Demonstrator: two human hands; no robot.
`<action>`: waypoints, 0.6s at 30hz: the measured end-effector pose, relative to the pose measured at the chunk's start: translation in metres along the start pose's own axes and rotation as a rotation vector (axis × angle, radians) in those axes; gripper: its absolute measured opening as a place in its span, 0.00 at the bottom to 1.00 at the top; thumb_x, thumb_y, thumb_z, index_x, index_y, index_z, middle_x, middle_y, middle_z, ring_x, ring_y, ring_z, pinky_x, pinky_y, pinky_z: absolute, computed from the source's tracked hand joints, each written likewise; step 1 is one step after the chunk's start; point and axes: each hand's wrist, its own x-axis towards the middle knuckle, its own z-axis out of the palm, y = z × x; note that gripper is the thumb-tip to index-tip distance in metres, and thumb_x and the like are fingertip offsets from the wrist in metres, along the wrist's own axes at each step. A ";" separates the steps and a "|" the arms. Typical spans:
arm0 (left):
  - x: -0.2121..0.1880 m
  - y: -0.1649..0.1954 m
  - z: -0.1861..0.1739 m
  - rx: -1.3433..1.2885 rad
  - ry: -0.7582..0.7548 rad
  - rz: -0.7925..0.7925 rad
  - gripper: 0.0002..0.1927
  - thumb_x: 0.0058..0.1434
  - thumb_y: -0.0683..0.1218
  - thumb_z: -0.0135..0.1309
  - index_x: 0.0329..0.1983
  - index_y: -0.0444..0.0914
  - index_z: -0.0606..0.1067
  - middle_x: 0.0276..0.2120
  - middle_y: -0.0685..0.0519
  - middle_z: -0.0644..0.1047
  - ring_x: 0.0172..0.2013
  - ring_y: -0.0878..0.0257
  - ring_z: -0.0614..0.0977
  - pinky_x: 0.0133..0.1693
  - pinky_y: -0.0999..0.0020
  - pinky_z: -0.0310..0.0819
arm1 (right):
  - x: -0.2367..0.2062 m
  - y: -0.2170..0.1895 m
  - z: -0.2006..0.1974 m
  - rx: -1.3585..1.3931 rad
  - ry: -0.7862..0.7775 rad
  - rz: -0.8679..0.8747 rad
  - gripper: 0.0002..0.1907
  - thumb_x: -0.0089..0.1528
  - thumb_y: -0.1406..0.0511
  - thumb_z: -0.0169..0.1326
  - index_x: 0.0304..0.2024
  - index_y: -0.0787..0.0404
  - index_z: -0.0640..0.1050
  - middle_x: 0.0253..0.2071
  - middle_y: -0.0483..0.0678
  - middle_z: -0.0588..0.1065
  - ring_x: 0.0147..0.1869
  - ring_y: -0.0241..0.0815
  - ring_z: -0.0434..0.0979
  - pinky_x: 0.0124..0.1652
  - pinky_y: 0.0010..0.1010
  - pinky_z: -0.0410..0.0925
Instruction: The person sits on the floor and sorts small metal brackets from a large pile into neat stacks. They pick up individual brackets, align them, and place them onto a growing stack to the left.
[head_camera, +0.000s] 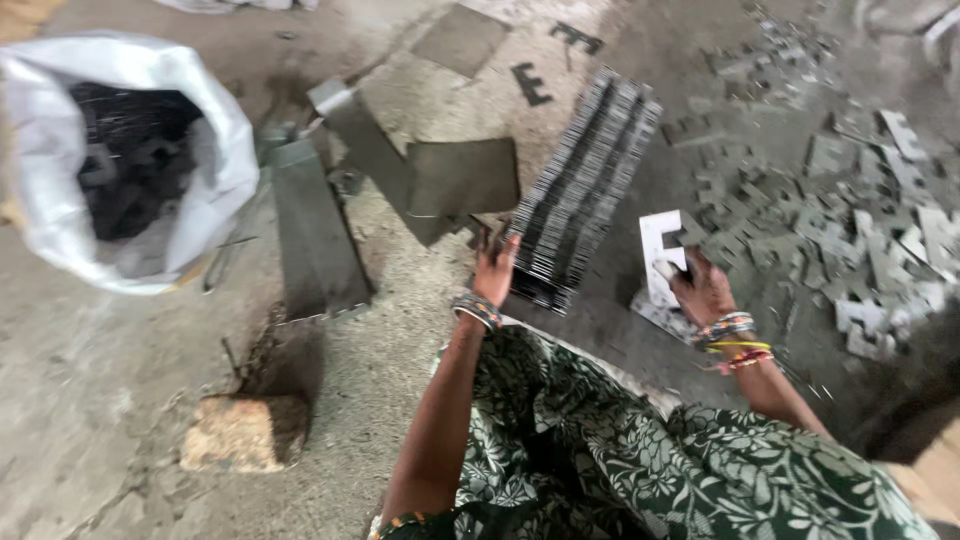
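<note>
- Steadying a long stack of E-shaped metal plates (583, 190) on the floor (90, 420), my left hand (495, 270) rests open against its near left edge.
- My right hand (700, 290) is clenched on a single pale E-shaped plate (660, 250), just right of the stack.
- Loose plates (860, 240) lie scattered to the right, close to that hand.
- Flat metal sheets (400, 180) overlap just left of the stack, crowding my left hand.
- Farther left sits a white sack (60, 200) of dark scrap; a brick (240, 432) lies nearer me.
</note>
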 end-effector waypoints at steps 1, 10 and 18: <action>0.000 -0.003 0.001 -0.053 -0.001 -0.021 0.34 0.69 0.63 0.48 0.70 0.38 0.67 0.73 0.39 0.61 0.74 0.46 0.56 0.70 0.57 0.49 | -0.011 0.018 -0.005 -0.134 -0.152 0.029 0.24 0.64 0.55 0.51 0.60 0.57 0.75 0.34 0.57 0.80 0.33 0.52 0.81 0.33 0.41 0.75; -0.007 -0.023 -0.006 -0.206 -0.040 -0.122 0.37 0.68 0.63 0.48 0.70 0.33 0.65 0.64 0.42 0.73 0.62 0.52 0.73 0.63 0.62 0.63 | -0.069 0.043 0.022 -0.579 -0.406 0.019 0.29 0.55 0.57 0.62 0.59 0.44 0.73 0.60 0.50 0.69 0.64 0.54 0.71 0.53 0.47 0.73; -0.011 -0.025 -0.010 -0.274 -0.017 -0.124 0.33 0.69 0.62 0.51 0.63 0.31 0.71 0.57 0.44 0.78 0.56 0.56 0.77 0.60 0.63 0.67 | -0.031 0.049 0.027 -0.463 -0.396 0.077 0.47 0.46 0.63 0.70 0.66 0.52 0.65 0.64 0.49 0.65 0.70 0.57 0.63 0.60 0.56 0.66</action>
